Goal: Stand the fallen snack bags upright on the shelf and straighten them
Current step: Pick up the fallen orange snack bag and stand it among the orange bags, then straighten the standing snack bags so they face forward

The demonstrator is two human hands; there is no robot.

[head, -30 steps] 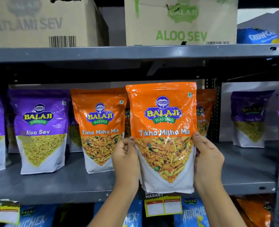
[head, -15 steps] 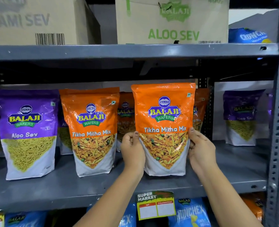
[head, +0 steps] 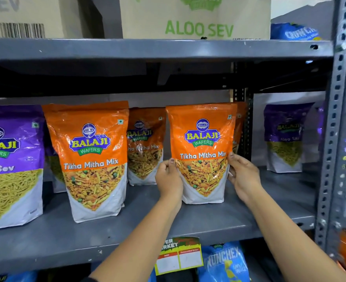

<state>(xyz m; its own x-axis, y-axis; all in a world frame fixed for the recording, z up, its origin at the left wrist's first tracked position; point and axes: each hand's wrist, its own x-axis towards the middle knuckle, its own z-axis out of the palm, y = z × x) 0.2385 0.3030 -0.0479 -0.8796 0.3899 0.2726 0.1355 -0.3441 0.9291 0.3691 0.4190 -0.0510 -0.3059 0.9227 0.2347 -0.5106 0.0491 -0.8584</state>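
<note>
The left hand (head: 168, 176) clasps the left edge of an orange Tikha Mitha Mix bag (head: 202, 151), thumb laid on the front and the other fingers curled behind. The right hand (head: 243, 178) grips the bag's right edge the same way, thumb tip on the front near the printed name. The held bag stands upright on the grey shelf (head: 188, 220), its white base resting on the shelf surface, set back from the front lip.

Just behind the held bag, at its right edge, the rim of another orange bag (head: 240, 123) peeps out. To the held bag's left and further back stands a third orange bag (head: 145, 147), and left of that, nearer the shelf front, a fourth orange bag (head: 92, 159), upright. Left again is a purple Aloo Sev bag (head: 11, 165). Well to the right of the held bag, deep on the shelf, stands another purple bag (head: 286, 137). Above the held bag, on the upper shelf, sits an Aloo Sev carton (head: 196, 19).
</note>
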